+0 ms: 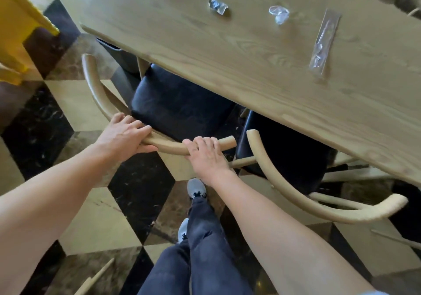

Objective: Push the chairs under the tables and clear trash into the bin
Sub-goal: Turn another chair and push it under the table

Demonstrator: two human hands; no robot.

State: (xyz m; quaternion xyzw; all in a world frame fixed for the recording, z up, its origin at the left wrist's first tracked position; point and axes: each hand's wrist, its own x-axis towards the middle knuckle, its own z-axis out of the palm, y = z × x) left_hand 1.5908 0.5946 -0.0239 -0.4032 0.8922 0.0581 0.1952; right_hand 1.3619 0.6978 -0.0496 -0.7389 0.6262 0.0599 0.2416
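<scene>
A wooden chair with a curved back rail (95,89) and a black seat (180,103) stands at the long wooden table (262,67), its seat partly under the tabletop. My left hand (124,135) and my right hand (205,153) both grip the back rail. A second chair of the same kind (319,210) stands to the right, its black seat mostly under the table. On the tabletop lie a crumpled foil wrapper (217,6), a crumpled clear plastic piece (279,14) and a long clear plastic sleeve (324,42).
A dark bin (118,55) stands under the table's left end. A yellow piece of furniture (20,26) is at the far left. The floor has a dark and beige geometric pattern. My legs and shoes are below the chair. More chair parts show at the top right.
</scene>
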